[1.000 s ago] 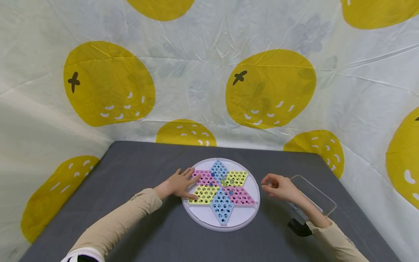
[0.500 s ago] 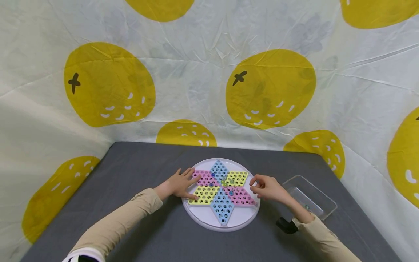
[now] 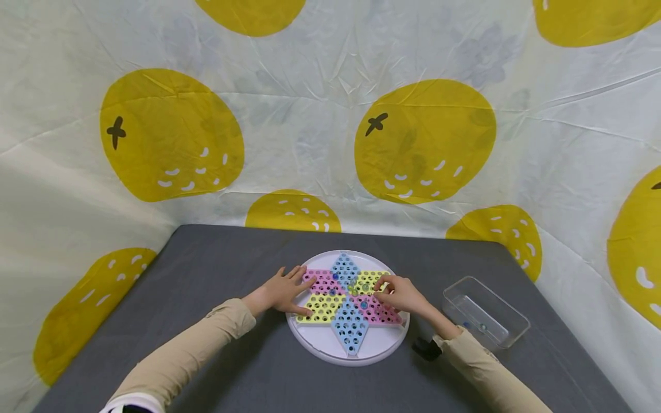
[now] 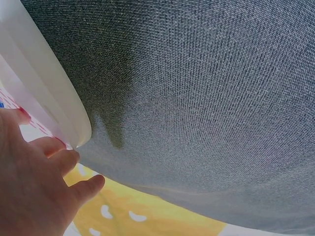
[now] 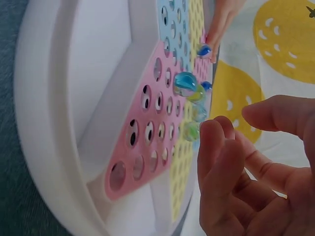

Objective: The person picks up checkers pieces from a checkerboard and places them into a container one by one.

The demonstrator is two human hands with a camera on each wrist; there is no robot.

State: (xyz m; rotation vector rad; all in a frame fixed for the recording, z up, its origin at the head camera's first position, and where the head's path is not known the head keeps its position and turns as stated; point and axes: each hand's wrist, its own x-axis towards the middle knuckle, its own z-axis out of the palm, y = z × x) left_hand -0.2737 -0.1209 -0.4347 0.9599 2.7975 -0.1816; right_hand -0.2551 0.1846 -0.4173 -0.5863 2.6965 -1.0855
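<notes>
A round white Chinese checkers board lies on the table, with a pink, yellow and blue perforated star. My left hand rests on its left rim with fingers spread. In the left wrist view those fingers lie at the rim. Several glass marbles sit near the star's middle, among them a teal marble and a green marble. My right hand is over the right side, fingers bent and thumb drawn in, right beside the green marble; I cannot tell whether it holds anything.
A clear plastic box with a couple of marbles stands to the right of the board on the dark grey tablecloth. Behind the table hangs a white cloth printed with big yellow fruit.
My right hand has moved left from beside the clear box to above the board's right side, uncovering the box. My left hand stays on the rim, and the marbles on the board look unchanged.
</notes>
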